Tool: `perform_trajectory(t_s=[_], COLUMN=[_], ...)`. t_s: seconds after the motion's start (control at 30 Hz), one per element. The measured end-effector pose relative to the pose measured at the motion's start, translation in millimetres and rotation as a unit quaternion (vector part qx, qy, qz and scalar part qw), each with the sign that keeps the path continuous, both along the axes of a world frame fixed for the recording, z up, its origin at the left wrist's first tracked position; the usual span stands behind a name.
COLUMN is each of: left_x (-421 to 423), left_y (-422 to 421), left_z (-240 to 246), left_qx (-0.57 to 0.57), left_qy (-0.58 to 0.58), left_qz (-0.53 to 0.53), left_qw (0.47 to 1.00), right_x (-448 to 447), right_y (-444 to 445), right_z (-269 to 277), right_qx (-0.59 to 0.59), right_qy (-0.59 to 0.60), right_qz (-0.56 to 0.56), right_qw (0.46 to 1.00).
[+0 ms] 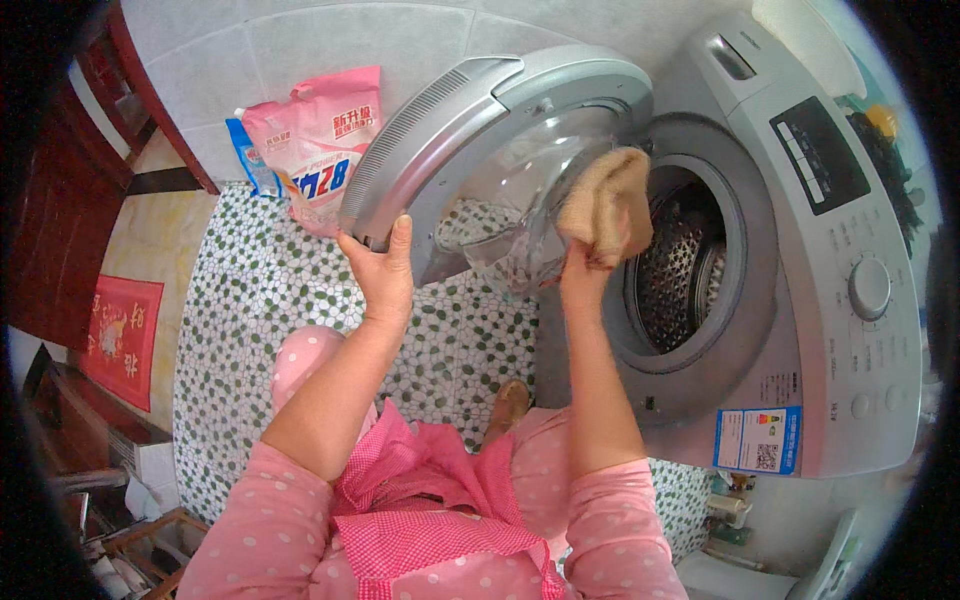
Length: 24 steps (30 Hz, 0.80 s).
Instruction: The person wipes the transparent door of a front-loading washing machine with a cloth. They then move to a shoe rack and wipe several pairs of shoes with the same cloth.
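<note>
A grey front-loading washing machine [757, 420] stands at the right with its round door [465, 142] swung open. My left hand [382, 262] grips the lower left rim of the door, thumb on the inner side. In my right hand [589, 262] is a bunched tan cloth [607, 199], held against or close to the clear glass bowl [510, 217] of the door; whether it touches cannot be told. My right fingers are partly hidden by the cloth. Right of the cloth, the metal drum [675, 270] shows through the machine's opening.
A pink detergent bag [322, 135] and a blue packet [255, 161] lean by the tiled wall behind the door. A red mat [124, 341] lies at the left, near dark wooden furniture [90, 420]. A wooden crate [161, 544] is at lower left. The floor has a pebble pattern.
</note>
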<state>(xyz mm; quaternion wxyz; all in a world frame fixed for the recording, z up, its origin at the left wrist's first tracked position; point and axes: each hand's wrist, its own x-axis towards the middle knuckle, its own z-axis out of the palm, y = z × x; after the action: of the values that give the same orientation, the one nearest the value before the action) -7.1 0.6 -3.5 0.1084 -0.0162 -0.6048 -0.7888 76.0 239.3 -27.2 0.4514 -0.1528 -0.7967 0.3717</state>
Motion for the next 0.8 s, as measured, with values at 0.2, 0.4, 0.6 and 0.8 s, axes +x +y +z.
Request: perform_trajectory(t_s=[0.2, 0.4, 0.6, 0.8], left_x=[1, -2, -4, 1], left_y=[4, 1, 1, 0], left_z=[-2, -2, -4, 1], left_qx=[-0.003, 0.016, 0.027, 0.029], left_qy=[-0.007, -0.011, 0.006, -0.003], left_qz=[-0.008, 0.004, -0.01, -0.01], left_qw=[1.0, 1.0, 1.0, 1.0], right_x=[3, 15, 28, 15], right_y=[28, -69, -97, -69], right_z=[-31, 30, 55, 46], right_qx=[-0.235, 0.121, 0.339, 0.271], right_qy=[0.064, -0.043, -0.123, -0.05], right_qz=[0.016, 0.028, 0.08, 0.045], right_qw=[0.97, 0.991, 0.93, 0.96])
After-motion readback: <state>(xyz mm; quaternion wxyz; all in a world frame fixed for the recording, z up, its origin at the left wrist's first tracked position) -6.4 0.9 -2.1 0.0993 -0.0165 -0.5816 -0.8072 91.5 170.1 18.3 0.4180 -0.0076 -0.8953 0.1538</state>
